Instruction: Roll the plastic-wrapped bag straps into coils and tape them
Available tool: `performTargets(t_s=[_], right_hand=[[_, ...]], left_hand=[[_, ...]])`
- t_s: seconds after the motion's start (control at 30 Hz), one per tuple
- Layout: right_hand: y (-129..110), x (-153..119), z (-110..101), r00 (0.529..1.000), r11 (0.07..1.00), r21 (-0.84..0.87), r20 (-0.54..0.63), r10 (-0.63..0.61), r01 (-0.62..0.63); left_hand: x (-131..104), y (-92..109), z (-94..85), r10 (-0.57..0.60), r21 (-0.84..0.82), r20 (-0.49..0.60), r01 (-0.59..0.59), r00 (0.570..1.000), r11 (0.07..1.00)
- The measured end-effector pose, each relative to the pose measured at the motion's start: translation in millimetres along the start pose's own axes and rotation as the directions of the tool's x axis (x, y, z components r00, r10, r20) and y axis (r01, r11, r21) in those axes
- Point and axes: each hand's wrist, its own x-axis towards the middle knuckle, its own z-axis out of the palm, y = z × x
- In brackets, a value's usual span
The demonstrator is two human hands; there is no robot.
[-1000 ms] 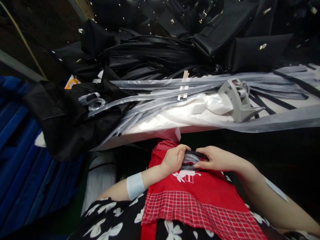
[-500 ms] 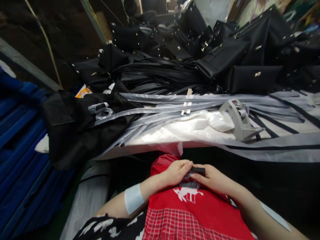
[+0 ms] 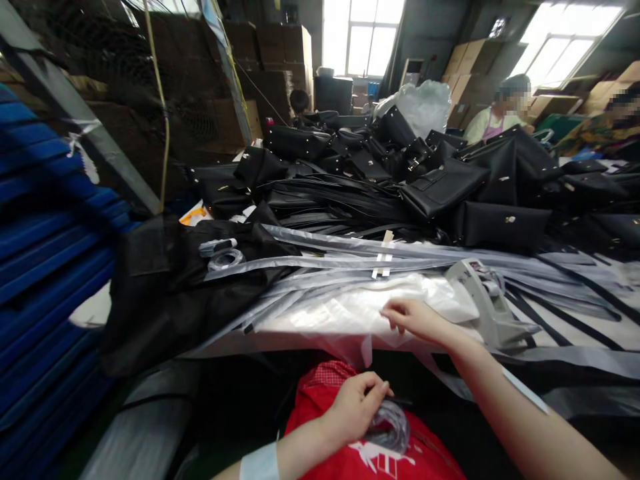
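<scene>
My left hand (image 3: 359,402) is closed at my lap on a coiled strap in clear plastic (image 3: 393,430), whose loop hangs below the fingers against the red apron (image 3: 320,393). My right hand (image 3: 407,316) hovers over white plastic bags (image 3: 345,310) at the table's front edge, fingers bent loosely downward and holding nothing that I can see. To its right stands a pale grey tape dispenser (image 3: 483,303). Long strips in clear plastic (image 3: 330,243) lie across the table behind the hand. A similar clear coil (image 3: 225,259) rests on black cloth (image 3: 165,293) at the left.
Black bags (image 3: 445,190) with metal fittings are heaped along the back, beside a bundle of black straps (image 3: 340,203). Blue stacked panels (image 3: 45,287) stand at the left. Other people, one in a pale top (image 3: 483,123), sit beyond the heap. Cardboard boxes (image 3: 285,50) are stacked behind.
My right hand has left the coil at my lap and moved up over the white bags. The left hand keeps the coil. The view has tilted up, showing windows and people.
</scene>
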Motion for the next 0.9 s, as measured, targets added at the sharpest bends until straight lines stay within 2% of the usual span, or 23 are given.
performTargets(t_s=[0.07,0.1,0.23,0.37,0.43,0.5,0.57,0.63,0.7,0.77,0.83,0.9], right_hand=[[1,35,-6,0.96,0.991,-0.122,-0.279,0.025,-0.062],[2,51,-6,0.936,0.984,-0.156,-0.35,0.023,-0.083],[9,91,1,0.902,0.973,-0.223,-0.43,-0.044,-0.059],[9,88,-3,0.868,0.979,-0.202,-0.489,-0.083,-0.02],[5,70,-8,0.84,0.988,-0.155,-0.539,-0.067,-0.02],[-3,40,-12,0.816,0.999,-0.039,-0.577,-0.041,0.023],[-13,1,-13,0.796,0.974,0.167,-0.605,-0.021,0.152],[-21,-40,-11,0.793,0.893,0.362,-0.61,0.01,0.267],[-25,-77,-9,0.837,0.836,0.479,-0.546,0.047,0.266],[-22,-107,-6,0.915,0.822,0.542,-0.397,0.068,0.174],[-15,-128,-1,0.966,0.849,0.52,-0.255,0.047,0.096],[-8,-142,4,0.984,0.912,0.404,-0.176,-0.002,0.074]], left_hand=[[1,0,-0.2,0.002,0.013,-0.004,-0.002,1.0,1.0],[1,0,-0.4,0.004,0.015,-0.008,-0.004,1.0,1.0],[2,-1,-1.7,-0.014,0.017,-0.026,0.015,1.0,1.0],[2,-2,-4.0,-0.009,0.028,-0.037,0.01,0.999,1.0],[3,-1,-5.3,-0.008,0.029,-0.028,0.009,1.0,1.0],[4,1,-6.9,-0.003,0.026,0.013,0.003,1.0,1.0],[7,4,-8.5,0.015,0.022,0.088,-0.017,0.996,1.0],[12,6,-9.1,0.035,0.015,0.166,-0.038,0.986,0.999],[17,5,-7.8,0.014,-0.002,0.222,-0.014,0.975,1.0],[21,2,-4.5,-0.065,-0.062,0.258,0.084,0.964,0.995],[23,-1,-0.6,-0.143,-0.159,0.296,0.196,0.944,0.968],[23,-1,2.3,-0.194,-0.228,0.311,0.271,0.93,0.935]])
